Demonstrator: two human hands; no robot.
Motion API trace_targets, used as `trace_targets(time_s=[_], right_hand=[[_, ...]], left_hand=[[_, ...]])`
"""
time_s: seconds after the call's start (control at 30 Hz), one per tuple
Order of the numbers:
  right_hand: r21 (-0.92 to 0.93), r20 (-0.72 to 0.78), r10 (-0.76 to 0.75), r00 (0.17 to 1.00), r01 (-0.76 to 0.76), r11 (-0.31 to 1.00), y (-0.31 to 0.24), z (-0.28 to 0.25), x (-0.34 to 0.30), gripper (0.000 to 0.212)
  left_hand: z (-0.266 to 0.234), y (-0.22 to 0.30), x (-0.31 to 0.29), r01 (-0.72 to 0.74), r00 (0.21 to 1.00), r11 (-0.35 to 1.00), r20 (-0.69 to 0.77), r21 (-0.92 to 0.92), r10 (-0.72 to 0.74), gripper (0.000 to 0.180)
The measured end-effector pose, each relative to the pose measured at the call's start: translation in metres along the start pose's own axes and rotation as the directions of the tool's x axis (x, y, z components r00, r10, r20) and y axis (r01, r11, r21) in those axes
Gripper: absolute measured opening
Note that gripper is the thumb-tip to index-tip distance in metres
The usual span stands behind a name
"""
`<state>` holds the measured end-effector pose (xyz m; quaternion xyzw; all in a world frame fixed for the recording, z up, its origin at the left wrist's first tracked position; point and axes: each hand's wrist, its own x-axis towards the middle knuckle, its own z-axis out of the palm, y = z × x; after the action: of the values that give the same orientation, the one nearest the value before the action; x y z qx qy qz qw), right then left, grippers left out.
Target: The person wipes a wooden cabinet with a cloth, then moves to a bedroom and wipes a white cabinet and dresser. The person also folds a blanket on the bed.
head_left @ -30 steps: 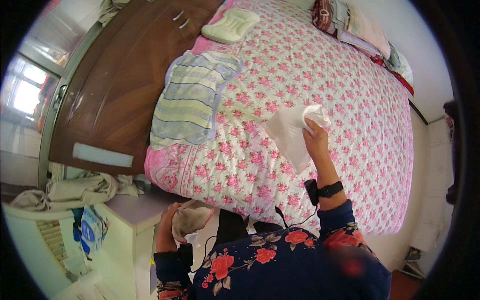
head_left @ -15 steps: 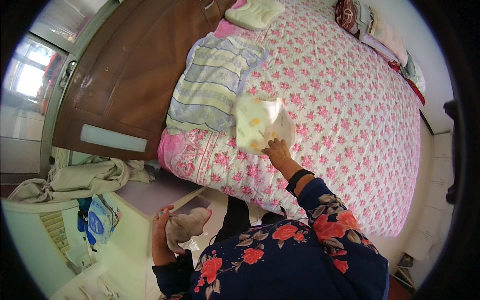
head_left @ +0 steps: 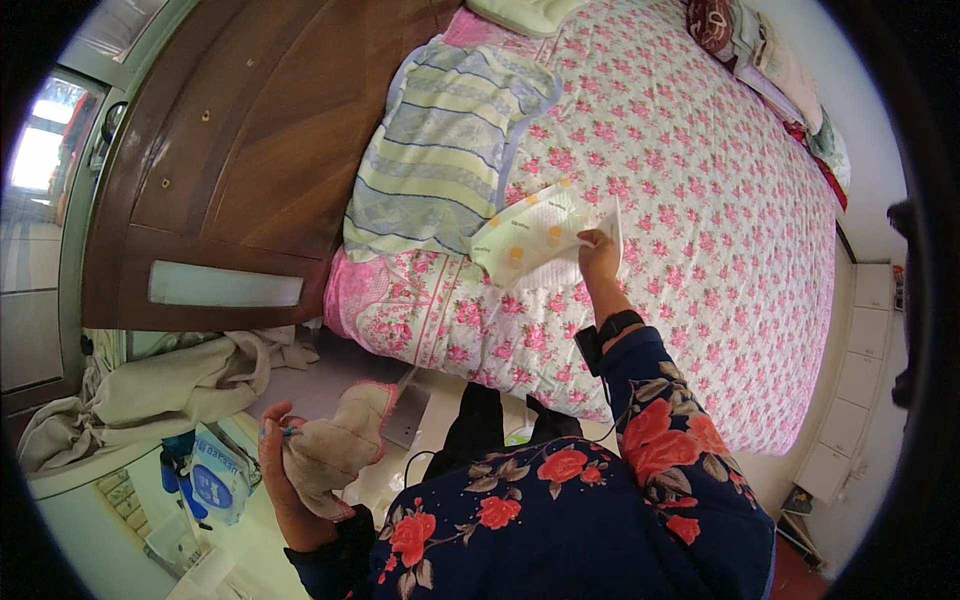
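My right hand [head_left: 599,258] pinches the edge of a thin white sheet with yellow-orange prints [head_left: 520,240]. The sheet lies partly lifted and curved on the flowered bedspread [head_left: 690,260], its left end beside a striped towel [head_left: 435,165] in yellow and blue-grey. Lower left, away from the bed, my left hand [head_left: 275,465] is closed around a pale greyish cloth with a pink edge [head_left: 345,440] that hangs over toward my body. Something small and blue shows at the fingers of that hand; I cannot make out what it is.
A brown wooden headboard [head_left: 240,160] borders the bed on the left. Below it lies a heap of beige fabric [head_left: 160,385], next to a pale table holding a blue-and-white package [head_left: 218,480]. Folded bedding [head_left: 775,60] is piled at the far right; a pale pillow [head_left: 525,12] lies at the top.
My right hand has moved up and slightly right, turning the printed sheet's right part. My left hand has shifted left with the cloth. The whole view has tilted a little.
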<state>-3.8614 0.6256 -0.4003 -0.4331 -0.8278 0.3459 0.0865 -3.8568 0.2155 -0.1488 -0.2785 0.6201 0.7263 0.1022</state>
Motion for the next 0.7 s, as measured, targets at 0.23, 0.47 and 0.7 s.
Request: trace_targets(time_s=[0.23,0.47,0.7], right_hand=[[0.609,-0.102,-0.056,0.993,0.107,0.786,-0.044,0.029,-0.007,0.017],[0.661,-0.218,-0.218,0.951,0.308,0.684,-0.097,0.018,-0.012,0.018],[-0.125,0.323,-0.736,0.595,0.798,0.589,-0.155,0.005,-0.011,0.048]], left_hand=[[-0.026,0.014,0.004,-0.012,0.999,0.987,-0.044,-0.157,0.005,0.030],[-0.051,0.027,0.018,0.038,0.999,0.973,0.006,-0.226,-0.037,0.029],[-0.059,0.034,0.033,-0.008,0.995,0.981,0.097,-0.195,0.028,0.031]])
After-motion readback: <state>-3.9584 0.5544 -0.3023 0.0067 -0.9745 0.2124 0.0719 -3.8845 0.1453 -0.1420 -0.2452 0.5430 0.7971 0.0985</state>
